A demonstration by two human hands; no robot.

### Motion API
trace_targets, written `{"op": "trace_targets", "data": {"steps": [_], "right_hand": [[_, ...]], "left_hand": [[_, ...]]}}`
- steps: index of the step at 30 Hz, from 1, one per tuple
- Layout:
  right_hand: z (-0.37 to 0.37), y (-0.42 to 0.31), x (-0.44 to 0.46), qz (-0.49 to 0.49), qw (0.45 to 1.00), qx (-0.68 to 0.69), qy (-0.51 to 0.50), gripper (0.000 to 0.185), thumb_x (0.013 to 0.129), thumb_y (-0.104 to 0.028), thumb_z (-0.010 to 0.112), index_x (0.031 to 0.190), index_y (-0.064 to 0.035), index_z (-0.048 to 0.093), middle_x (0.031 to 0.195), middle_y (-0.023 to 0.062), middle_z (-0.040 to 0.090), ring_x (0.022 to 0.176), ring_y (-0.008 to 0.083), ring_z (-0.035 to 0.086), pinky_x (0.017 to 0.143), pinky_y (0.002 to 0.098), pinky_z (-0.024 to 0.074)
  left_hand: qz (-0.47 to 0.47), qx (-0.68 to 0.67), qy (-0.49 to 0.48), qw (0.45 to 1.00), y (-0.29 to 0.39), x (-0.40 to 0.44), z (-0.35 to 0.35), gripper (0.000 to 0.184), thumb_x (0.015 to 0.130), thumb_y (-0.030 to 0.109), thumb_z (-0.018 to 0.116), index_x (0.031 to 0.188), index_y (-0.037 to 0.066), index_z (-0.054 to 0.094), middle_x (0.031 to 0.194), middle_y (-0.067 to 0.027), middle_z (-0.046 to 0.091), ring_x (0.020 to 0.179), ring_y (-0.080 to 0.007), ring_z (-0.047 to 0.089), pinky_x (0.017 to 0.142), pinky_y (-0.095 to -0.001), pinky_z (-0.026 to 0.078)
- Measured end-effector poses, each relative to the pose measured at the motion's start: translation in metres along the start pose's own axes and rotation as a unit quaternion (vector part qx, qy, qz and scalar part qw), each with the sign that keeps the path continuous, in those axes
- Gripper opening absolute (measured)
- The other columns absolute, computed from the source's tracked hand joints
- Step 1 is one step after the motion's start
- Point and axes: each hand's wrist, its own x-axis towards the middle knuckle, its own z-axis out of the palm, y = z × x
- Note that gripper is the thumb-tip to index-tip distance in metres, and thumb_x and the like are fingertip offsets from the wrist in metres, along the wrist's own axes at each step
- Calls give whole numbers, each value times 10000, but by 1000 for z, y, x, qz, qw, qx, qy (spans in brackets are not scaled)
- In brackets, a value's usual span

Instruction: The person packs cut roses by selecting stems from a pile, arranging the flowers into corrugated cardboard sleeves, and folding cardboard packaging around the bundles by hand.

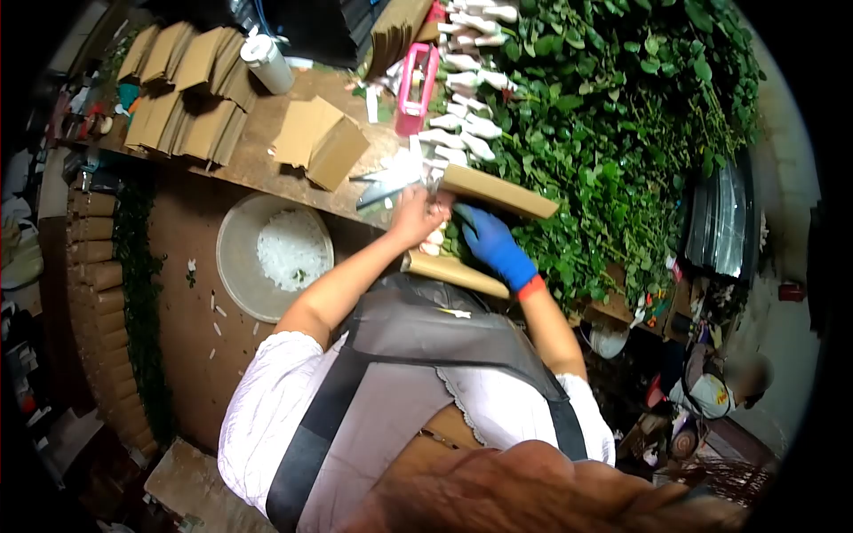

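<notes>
My bare left hand [419, 216] has its fingers bent inward at the table edge; what they hold, if anything, is too small to make out. Close by on the right, my right hand [491, 244], in a blue glove with a red cuff, curls around a leafy rose stem. Both hands are between a raised cardboard flap [499, 191] and a lower, rolled cardboard edge [458, 274]. Pale rose heads [434, 242] show between these flaps, partly hidden by my fingers. A grey blade-like tool [382, 192] lies just beyond my left hand.
White-wrapped rose heads [466, 124] line up beside a mass of leafy stems [604, 133]. A pink plastic holder [416, 93], folded cardboard [322, 142], cardboard stacks [191, 89] and a white tumbler [267, 64] stand on the table. Below is a bucket [233, 275] with white scraps. Another person [711, 391] is at far right.
</notes>
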Motion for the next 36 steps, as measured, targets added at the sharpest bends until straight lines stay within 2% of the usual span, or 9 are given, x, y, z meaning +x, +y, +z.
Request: {"op": "trace_targets", "data": {"steps": [5,12,17,21,25,29,31,33,36], "right_hand": [[-56,-83,-26,76,983,128,110,415,941,-148,596,1345,-54,576,1284,173,635,1151,322,627,990,372,481],[-28,-96,-41,16,989,20,146,325,889,-124,651,1210,-71,646,1115,166,691,950,360,672,846,398,543],[-32,-102,-42,45,986,39,159,332,881,-143,658,1207,-80,647,1119,172,688,954,356,672,841,400,544],[-30,-99,-42,41,988,15,151,358,861,-130,668,1215,-90,642,1117,181,682,944,377,661,827,415,544],[-35,-97,-38,47,982,101,153,387,907,-168,658,1273,-51,615,1144,156,690,954,277,690,849,358,550],[-80,-139,-13,87,827,537,142,625,939,-234,685,1455,5,427,1280,147,611,1060,176,621,907,304,520],[-105,-150,-3,77,788,597,124,540,938,-207,693,1387,21,497,1177,117,650,997,143,625,856,279,522],[-119,-142,-5,156,899,391,125,382,946,-170,686,1251,35,579,1058,75,674,906,111,623,796,254,516],[-113,-95,-25,268,864,397,154,215,949,-124,679,1097,24,629,975,31,676,816,75,592,745,239,501]], "left_hand": [[-85,-78,-26,993,-4,32,-59,424,866,350,728,1090,26,572,895,-122,613,875,-229,614,804,-357,494],[18,-66,384,921,-8,243,-173,575,888,442,687,1171,-42,559,1112,-225,639,1016,-363,609,922,-415,466],[-86,-138,52,985,-25,324,-220,467,794,360,761,1041,-34,724,1032,-171,736,944,-239,699,846,-395,523],[122,-53,373,918,42,274,-244,297,864,292,708,1001,29,722,923,-174,691,839,-300,671,777,-349,528],[330,-89,447,827,138,145,-256,80,924,66,632,957,9,677,888,-120,644,820,-285,613,763,-357,499],[486,-49,366,792,143,23,-194,120,848,50,715,956,29,669,900,-81,604,790,-218,564,721,-321,458],[562,-45,166,809,128,-6,-152,283,810,187,783,1034,45,686,971,-90,621,825,-243,598,728,-339,467],[539,9,78,838,141,-26,-140,458,745,323,827,1091,55,691,1033,-96,632,873,-262,624,725,-361,480],[390,-4,218,895,111,-33,-137,466,748,355,829,1073,58,675,1080,-79,626,882,-293,620,816,-400,477]]}}
